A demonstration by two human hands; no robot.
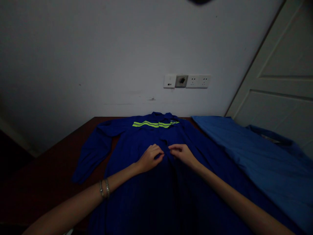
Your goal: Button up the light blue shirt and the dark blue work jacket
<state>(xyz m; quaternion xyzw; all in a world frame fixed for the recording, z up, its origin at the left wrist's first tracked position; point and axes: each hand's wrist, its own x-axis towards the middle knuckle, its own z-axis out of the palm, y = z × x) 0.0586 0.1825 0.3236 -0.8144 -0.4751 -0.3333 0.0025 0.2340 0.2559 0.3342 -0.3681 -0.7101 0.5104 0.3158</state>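
Note:
A dark blue work jacket (pixel 137 140) lies spread out, its collar toward the wall and a yellow-green reflective stripe (pixel 149 124) across the chest. Its left-side sleeve (pixel 93 153) bends outward over the table. At the front opening, my left hand (pixel 151 157) pinches one edge of the jacket between thumb and fingers. Just across the gap, my right hand (pixel 182 154) has its fingers closed on the other edge. The fabric parts in a dark fold below both hands. Two bracelets (pixel 104 188) circle my left wrist. Buttons or a zip cannot be made out in the dim light.
A lighter blue garment (pixel 244 153) lies to the right, next to the jacket. Dark red-brown table surface (pixel 53 163) shows at left. Behind stands a white wall (pixel 122 58) with several sockets (pixel 193 81). A pale panelled door (pixel 281 75) is at the right.

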